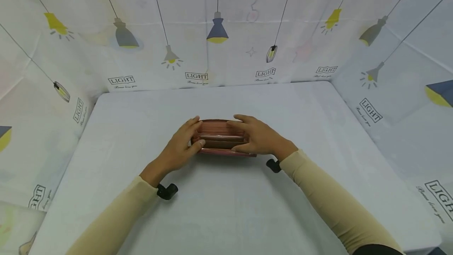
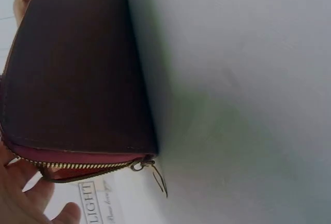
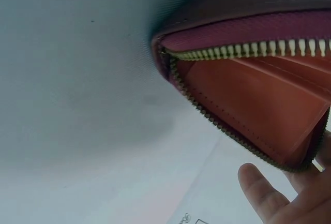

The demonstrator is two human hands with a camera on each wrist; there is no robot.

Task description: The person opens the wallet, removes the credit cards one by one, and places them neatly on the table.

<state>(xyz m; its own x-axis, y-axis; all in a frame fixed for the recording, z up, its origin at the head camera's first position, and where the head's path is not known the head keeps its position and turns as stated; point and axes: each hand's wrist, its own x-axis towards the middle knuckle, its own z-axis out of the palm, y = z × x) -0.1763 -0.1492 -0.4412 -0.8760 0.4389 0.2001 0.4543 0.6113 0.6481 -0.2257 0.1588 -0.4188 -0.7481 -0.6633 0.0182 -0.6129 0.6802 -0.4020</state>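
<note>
A zip-around wallet (image 1: 221,144) stands on its spine on the table, its mouth facing up. Inside, the lining is reddish with several dividers; the outside looks dark brown in the left wrist view. My left hand (image 1: 177,146) grips the left end, thumb on the near edge and fingers at the far edge. At the right end my right hand (image 1: 263,135) holds the wallet, with its thumb by the near edge and fingers over the far panel. Brass zipper teeth (image 3: 232,51) run apart along both edges. A zipper pull (image 2: 160,180) hangs at the left end's lower corner.
The wallet rests mid-table on a white cloth-covered table (image 1: 230,211). Behind it and at both sides rise white curtains (image 1: 233,66) printed with lamps. A small black wrist camera (image 1: 167,191) sits under the left wrist, another (image 1: 273,165) under the right.
</note>
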